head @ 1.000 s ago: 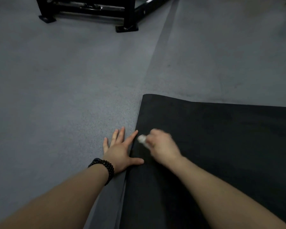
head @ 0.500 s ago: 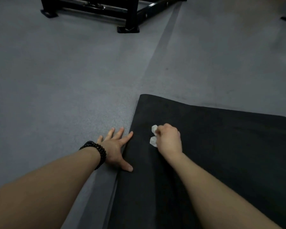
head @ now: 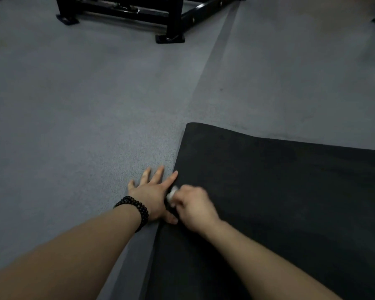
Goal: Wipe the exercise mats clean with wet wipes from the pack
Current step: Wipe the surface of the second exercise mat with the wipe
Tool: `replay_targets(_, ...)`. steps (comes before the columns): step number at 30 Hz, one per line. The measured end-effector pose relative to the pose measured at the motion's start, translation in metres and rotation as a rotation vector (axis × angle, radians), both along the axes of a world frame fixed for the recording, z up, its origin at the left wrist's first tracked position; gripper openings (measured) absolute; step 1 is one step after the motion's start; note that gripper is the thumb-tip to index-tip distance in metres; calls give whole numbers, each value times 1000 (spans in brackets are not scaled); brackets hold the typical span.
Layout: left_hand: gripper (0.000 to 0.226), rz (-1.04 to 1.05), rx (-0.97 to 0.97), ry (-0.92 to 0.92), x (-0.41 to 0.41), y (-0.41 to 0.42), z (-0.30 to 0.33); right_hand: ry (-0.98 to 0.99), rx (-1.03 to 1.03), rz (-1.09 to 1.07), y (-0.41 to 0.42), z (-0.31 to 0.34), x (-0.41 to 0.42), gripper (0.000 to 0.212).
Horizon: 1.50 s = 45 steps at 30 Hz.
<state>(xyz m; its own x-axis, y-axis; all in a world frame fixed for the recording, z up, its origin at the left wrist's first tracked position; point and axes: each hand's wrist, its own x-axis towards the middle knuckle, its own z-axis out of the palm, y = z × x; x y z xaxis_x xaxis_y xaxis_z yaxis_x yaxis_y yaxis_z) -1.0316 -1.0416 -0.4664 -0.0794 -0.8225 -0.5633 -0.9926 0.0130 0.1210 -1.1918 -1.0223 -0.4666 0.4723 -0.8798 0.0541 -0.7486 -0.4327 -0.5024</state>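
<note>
At the mat's (head: 279, 191) left edge, right hand (head: 193, 207), clutching the wet wipe (head: 171, 192), is scrubbing back toward the flat, bracing left hand (head: 153, 191); wiping is continuing.

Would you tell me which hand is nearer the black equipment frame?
Left. The left hand lies flat beside the mat's edge, below the frame; the right hand is slightly farther.

The mat (head: 279, 191) under the right hand (head: 195, 208) is plain black. A white wipe (head: 172, 192) shows at that hand's fingertips. The floor (head: 74, 126) under the left hand (head: 154, 195) is speckled grey; its wrist wears a black beaded bracelet (head: 136, 210). Beyond both hands stands a black frame (head: 171, 18).
</note>
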Motion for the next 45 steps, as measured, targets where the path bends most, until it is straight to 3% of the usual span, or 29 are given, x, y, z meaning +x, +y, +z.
replay_targets(2, 136, -3, -6, -3, 0, 2, 0, 32, 36, 152, 4, -4, -8, 4)
replay_targets(3, 136, 0, -1, -3, 0, 2, 1, 48, -10, 114, -9, -5, -18, 6)
replay_targets(7, 137, 23, 63, 0, -2, 2, 8, 109, -26, -530, -50, -8, -55, 10)
replay_targets(8, 137, 22, 68, -7, -3, 0, 9, 68, -27, -586, -47, -9, -46, 15)
replay_targets(9, 136, 21, 63, -13, -3, -1, 9, 27, -15, -519, -37, -7, -30, 17)
replay_targets(12, 124, 22, 28, -14, -3, 0, 7, -20, 88, -43, 12, -3, 15, 12)
replay_targets(14, 125, 25, 16, 6, -3, 2, 5, -31, 18, 74, 11, 2, 6, 10)
replay_targets(17, 134, 29, -19, 65, -2, 8, 2, 9, -129, -160, -20, -12, -34, 14)
replay_targets(19, 125, 14, -89, 97, -4, 17, 2, 64, -142, -323, -27, -22, -45, 1)
replay_targets(22, 101, -26, -156, 106, -8, 34, 2, 84, -127, -310, -22, -29, -38, 4)
replay_targets(24, 101, -37, -36, 61, -5, 39, 6, 110, -109, -262, -25, -25, -40, 5)
replay_targets(28, 132, -95, 202, -82, 2, 34, 17, 59, -69, -404, -19, -13, -34, 11)
replay_targets(29, 135, -96, 201, -90, 2, 35, 16, 31, -68, -376, -7, -11, -25, 10)
replay_targets(34, 137, -52, 68, -58, 1, 48, 7, -50, -47, 188, 62, -12, -5, 13)
replay_targets(36, 135, -24, 34, -42, -1, 55, 7, 9, -123, 110, 45, -12, -23, 2)
replay_targets(39, 128, 13, 65, -18, -1, 61, 10, 85, -90, -290, 19, -13, -44, 4)
replay_targets(40, 127, 18, 90, -16, 0, 60, 12, 67, -93, -330, 26, -12, -38, 7)
replay_targets(43, 130, -5, 114, -23, 2, 59, 10, -64, -27, -96, 76, -12, 4, 9)
replay_targets(45, 135, -18, 129, -35, 1, 62, 7, -48, -12, 29, 94, -9, 7, 6)
